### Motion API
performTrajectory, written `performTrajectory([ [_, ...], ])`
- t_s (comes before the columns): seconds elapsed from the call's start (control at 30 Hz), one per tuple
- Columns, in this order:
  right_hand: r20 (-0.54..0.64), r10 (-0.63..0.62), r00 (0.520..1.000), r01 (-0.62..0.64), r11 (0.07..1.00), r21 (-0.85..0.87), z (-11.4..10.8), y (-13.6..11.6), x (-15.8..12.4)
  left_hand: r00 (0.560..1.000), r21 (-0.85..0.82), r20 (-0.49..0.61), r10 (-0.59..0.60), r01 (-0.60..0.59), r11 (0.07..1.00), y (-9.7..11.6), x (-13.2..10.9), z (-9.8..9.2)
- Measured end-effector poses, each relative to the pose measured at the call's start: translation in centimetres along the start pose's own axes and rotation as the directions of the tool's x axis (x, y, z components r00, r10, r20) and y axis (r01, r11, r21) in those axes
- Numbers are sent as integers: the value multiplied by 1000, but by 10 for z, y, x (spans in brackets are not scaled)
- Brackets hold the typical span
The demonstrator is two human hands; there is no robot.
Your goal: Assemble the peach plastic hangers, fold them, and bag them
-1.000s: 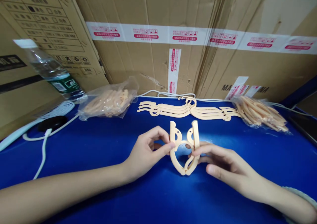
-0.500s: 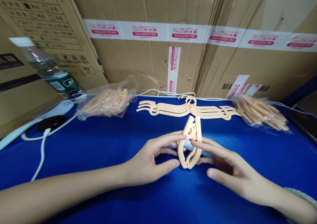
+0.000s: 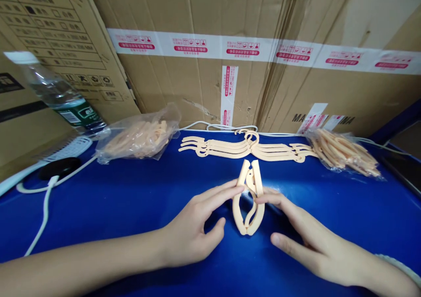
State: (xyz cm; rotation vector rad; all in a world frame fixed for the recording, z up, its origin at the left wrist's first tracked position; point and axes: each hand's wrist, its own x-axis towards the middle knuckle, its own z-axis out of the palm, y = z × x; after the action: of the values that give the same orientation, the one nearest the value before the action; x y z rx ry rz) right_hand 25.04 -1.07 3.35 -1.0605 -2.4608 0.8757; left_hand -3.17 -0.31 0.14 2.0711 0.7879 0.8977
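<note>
A cream plastic folding hanger [image 3: 237,213] is folded up, its two arms side by side and its curved hook between them. My left hand [image 3: 194,229] grips its left arm with the fingers, the thumb held away. On the other side, the fingers of my right hand [image 3: 317,240] press against the right arm, and that thumb is also apart. The far fingertips are hidden behind the hanger. Beyond it lie several opened hangers [image 3: 226,147] in an overlapping row, hooks towards the cardboard.
Bagged hangers lie at left [image 3: 138,139] and right [image 3: 345,152] on the blue tabletop [image 3: 131,205]. A tilted water bottle [image 3: 54,89], a white comb [image 3: 70,150] and a black puck with a white cable [image 3: 59,168] are at left. Cardboard boxes [image 3: 184,86] wall the back.
The folded hanger has come slightly nearer me, and its hook piece now sits more edge-on between the arms. My left thumb has drawn back from it. The view has shifted a little.
</note>
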Motion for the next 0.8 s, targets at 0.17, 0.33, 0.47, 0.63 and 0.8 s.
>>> performTrajectory([
  [0.17,31,-64,997,69,977,-202,6,4,11,1000,254,15,-18,14,967,-5,1,1],
  [0.33,16,-81,997,82,949,-304,13,9,17,999,367,-5,-53,51,929,-9,-2,3],
  [0.47,-63,-110,992,84,946,-314,13,11,15,997,415,17,-73,59,908,-8,-3,3],
  [0.63,-118,-137,984,88,933,-350,13,7,14,997,403,-8,-82,78,912,-5,-1,-2],
  [0.8,-24,-168,986,145,907,-395,13,2,17,999,400,-6,-39,38,916,-7,2,-9],
])
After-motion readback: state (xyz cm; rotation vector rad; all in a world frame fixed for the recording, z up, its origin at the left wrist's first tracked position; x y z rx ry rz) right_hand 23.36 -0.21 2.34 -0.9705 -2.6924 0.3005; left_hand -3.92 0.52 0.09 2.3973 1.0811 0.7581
